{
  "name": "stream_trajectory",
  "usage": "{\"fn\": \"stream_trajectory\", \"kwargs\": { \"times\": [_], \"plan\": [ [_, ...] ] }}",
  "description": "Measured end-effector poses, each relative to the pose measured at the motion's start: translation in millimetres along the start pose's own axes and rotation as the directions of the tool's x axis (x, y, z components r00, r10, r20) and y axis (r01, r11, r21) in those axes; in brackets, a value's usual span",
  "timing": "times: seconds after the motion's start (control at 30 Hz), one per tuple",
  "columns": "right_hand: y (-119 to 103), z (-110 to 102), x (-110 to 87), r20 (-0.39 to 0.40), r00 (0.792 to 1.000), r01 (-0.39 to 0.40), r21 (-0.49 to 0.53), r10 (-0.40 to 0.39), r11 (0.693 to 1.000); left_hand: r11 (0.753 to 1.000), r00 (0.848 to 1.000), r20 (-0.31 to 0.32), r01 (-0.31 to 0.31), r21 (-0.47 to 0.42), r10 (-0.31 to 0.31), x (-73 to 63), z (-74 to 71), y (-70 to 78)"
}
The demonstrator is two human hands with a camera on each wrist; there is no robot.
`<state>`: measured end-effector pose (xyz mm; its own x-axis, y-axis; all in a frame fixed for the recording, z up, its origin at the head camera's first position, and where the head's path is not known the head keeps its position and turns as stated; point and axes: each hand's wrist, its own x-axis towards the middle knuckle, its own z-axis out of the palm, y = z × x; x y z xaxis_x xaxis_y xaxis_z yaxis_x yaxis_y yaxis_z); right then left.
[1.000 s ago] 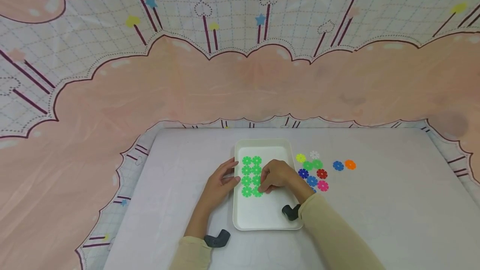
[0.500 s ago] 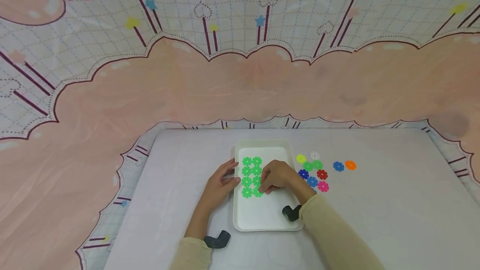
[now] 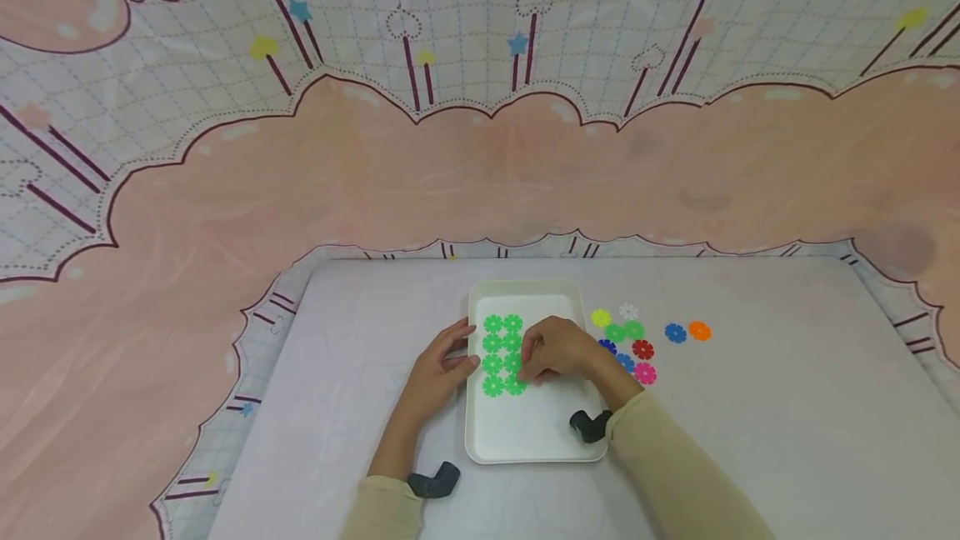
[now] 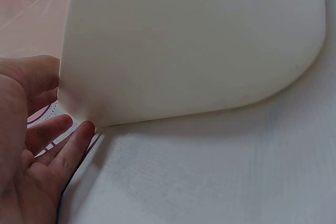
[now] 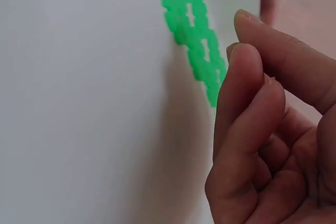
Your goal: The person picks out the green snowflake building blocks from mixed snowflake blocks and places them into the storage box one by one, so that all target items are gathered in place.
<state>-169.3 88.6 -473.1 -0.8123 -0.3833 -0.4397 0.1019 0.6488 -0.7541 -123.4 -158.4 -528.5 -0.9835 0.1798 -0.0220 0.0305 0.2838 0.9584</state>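
Note:
Several green snowflake building discs (image 3: 492, 364) lie in two upright columns inside a white tray (image 3: 536, 440). My right hand (image 3: 562, 348) is over the right-hand column, fingers curled and fingertips close to its lower discs, partly covering them. In the right wrist view the thumb and index fingertips of that right hand (image 5: 278, 124) stand near each other, with no disc showing between them; the green discs (image 5: 191, 30) are blurred behind. At the tray's left edge, my left hand (image 3: 435, 369) touches the outside wall with thumb and fingers; the left wrist view shows the fingertips against the tray corner (image 4: 157, 98).
Loose discs are scattered right of the tray: yellow (image 3: 601, 318), white (image 3: 628, 312), green (image 3: 634, 329), red (image 3: 642, 349), pink (image 3: 645, 373) and several blue. A blue disc (image 3: 676, 332) and an orange disc (image 3: 700, 331) lie farther right. A patterned cloth (image 3: 480, 173) hangs behind the table.
My right forearm and wrist have shifted slightly right, and the fingertips have lifted a little off the lowest right green disc. The left hand stays at the tray edge.

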Motion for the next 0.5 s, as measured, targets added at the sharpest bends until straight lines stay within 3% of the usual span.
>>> {"fn": "stream_trajectory", "kwargs": {
  "times": [0.17,0.5],
  "plan": [
    [-4,-13,-8.4,-0.035,0.998,0.059,0.016,-0.058,0.998,1.0,1.0,0.001,-0.002,-0.004,0.002,-0.3,0.0,-0.9],
    [5,-46,-26.6,-0.136,0.987,0.088,0.005,-0.087,0.996,1.0,1.0,0.004,-0.002,-0.021,0.002,-0.6,0.3,-1.4]
  ]
}}
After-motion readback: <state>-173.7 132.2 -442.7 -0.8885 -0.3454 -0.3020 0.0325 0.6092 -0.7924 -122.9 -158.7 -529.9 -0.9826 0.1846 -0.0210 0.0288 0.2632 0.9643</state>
